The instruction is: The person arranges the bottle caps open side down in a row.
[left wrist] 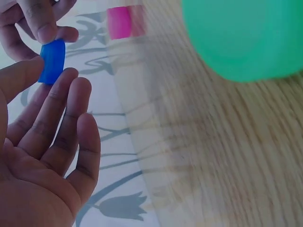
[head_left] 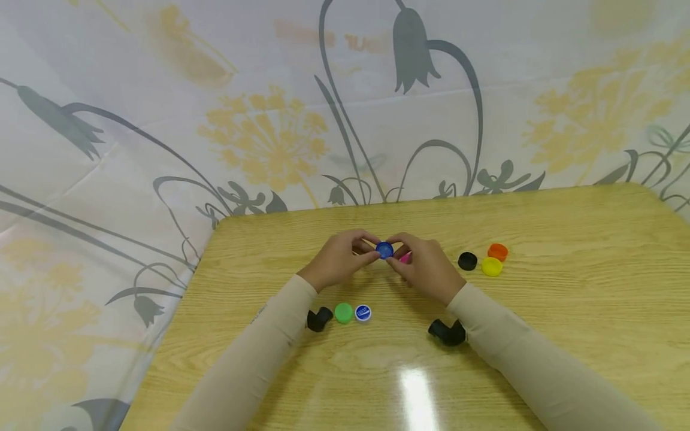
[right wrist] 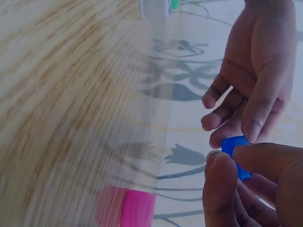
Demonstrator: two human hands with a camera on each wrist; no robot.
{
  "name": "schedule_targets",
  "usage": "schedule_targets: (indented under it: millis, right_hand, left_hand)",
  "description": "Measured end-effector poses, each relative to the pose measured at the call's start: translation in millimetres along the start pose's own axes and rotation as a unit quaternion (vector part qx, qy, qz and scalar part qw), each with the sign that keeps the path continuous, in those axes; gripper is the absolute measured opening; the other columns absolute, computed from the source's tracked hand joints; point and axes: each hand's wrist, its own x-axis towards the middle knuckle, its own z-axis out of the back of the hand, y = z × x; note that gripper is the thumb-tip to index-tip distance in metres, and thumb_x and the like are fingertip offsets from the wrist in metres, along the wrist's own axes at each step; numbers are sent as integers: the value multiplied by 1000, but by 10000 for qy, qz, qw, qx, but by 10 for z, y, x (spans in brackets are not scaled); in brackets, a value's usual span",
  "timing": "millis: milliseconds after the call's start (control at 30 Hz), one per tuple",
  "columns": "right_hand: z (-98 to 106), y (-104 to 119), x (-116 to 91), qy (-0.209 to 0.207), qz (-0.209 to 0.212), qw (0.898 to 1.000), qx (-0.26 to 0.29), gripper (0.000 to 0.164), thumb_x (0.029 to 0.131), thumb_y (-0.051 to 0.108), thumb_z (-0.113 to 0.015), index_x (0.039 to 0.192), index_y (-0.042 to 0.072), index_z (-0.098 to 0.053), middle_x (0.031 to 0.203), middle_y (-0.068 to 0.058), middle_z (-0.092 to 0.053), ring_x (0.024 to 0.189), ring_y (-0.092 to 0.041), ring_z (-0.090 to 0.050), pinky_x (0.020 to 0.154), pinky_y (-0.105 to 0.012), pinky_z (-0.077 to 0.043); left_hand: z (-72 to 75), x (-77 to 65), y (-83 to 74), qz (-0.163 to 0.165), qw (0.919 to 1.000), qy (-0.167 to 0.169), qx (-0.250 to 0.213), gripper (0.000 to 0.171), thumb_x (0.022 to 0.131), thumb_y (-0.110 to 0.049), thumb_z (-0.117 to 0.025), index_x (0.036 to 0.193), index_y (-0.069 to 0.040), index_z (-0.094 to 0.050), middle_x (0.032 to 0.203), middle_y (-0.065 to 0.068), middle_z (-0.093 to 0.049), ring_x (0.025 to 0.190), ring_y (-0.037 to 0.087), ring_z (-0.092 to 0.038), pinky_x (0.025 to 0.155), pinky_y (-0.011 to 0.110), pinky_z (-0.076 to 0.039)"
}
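A blue bottle cap point(head_left: 384, 250) is held up above the table between both hands, its hollow side facing the head camera. My left hand point(head_left: 342, 256) pinches its left edge between thumb and fingertips. On the opposite edge, my right hand point(head_left: 424, 264) pinches it the same way. The left wrist view shows the blue cap point(left wrist: 52, 61) side-on, the left hand's other fingers spread loosely below it. Partly hidden behind the right hand, a pink cap point(head_left: 405, 258) lies on the table.
Black point(head_left: 467, 261), orange point(head_left: 498, 252) and yellow point(head_left: 492, 267) caps sit together to the right. Nearer me lie a green cap point(head_left: 344, 313) and a white cap with blue print point(head_left: 363, 313). Wrist-camera mounts point(head_left: 447, 333) are on both forearms. Patterned cloth point(head_left: 356, 120) hangs behind the table.
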Motion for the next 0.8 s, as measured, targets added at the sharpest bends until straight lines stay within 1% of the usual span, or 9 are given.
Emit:
schedule_targets:
  millis: [133,233,300,367,433,533,567,700,800]
  right_hand:
    - [12,5,-4,38,-86,9987,498,33,95,8,-67,127,3,-59,97,-20,-73,59,-21,-69,50,-26,-55]
    - [29,24,-10,110,-181,9964,825,34,98,11,-64,130,4,-57,98,-21,-72,63,-25,-71,52,-28,-56]
    - [41,37,-12,156,-267,9946,995,33,99,15,-62,130,5,-57,98,-21,-72,64,-27,-71,53,-30,-57]
    - [46,42,-14,226,-390,9924,1144,31,101,20,-60,129,7,-58,96,-20,-72,65,-28,-70,55,-33,-58]
    - [49,38,-12,274,-475,9910,1221,29,103,24,-58,127,8,-59,94,-20,-72,64,-27,-69,57,-36,-59]
    - [54,24,-8,320,-515,9898,1290,27,103,27,-57,123,8,-61,92,-20,-71,63,-25,-68,58,-39,-59]
    - [56,20,-5,318,-525,9896,1298,27,103,27,-58,122,8,-61,92,-21,-72,64,-25,-68,59,-39,-59]
    - [55,8,3,348,-596,9882,1367,27,101,26,-61,121,8,-62,98,-21,-72,68,-28,-69,59,-37,-59]
    - [45,1,2,352,-612,9876,1405,27,100,24,-63,121,7,-61,103,-21,-72,70,-31,-70,60,-38,-59]
  left_hand:
    - [14,15,7,35,9999,-71,-146,30,96,-23,-69,124,-14,-66,106,3,-76,96,16,-70,82,29,-57]
    - [26,12,-4,63,9998,-143,-95,29,95,-23,-71,122,-14,-68,106,2,-75,96,15,-70,82,29,-57]
    - [30,7,-15,20,9998,-196,-34,27,94,-22,-71,120,-13,-69,106,2,-75,96,14,-70,82,28,-57]
    - [28,-6,-27,-130,9996,-241,72,24,93,-20,-72,116,-13,-69,105,0,-75,95,12,-70,82,27,-57]
    - [22,-15,-36,-354,9986,-298,239,22,92,-19,-73,113,-12,-69,103,-1,-74,93,11,-70,84,28,-57]
    - [13,-28,-51,-724,9948,-395,594,19,92,-18,-74,109,-13,-69,101,-2,-73,91,9,-69,88,30,-56]
    - [11,-31,-53,-798,9932,-426,735,18,92,-19,-74,108,-14,-69,101,-3,-73,91,9,-68,88,30,-56]
    - [7,-45,-54,-933,9876,-531,1148,18,91,-21,-75,105,-15,-67,100,-4,-72,92,10,-66,87,31,-56]
    - [5,-52,-42,-971,9866,-527,1200,18,90,-20,-77,104,-15,-66,99,-3,-72,91,11,-66,85,30,-56]
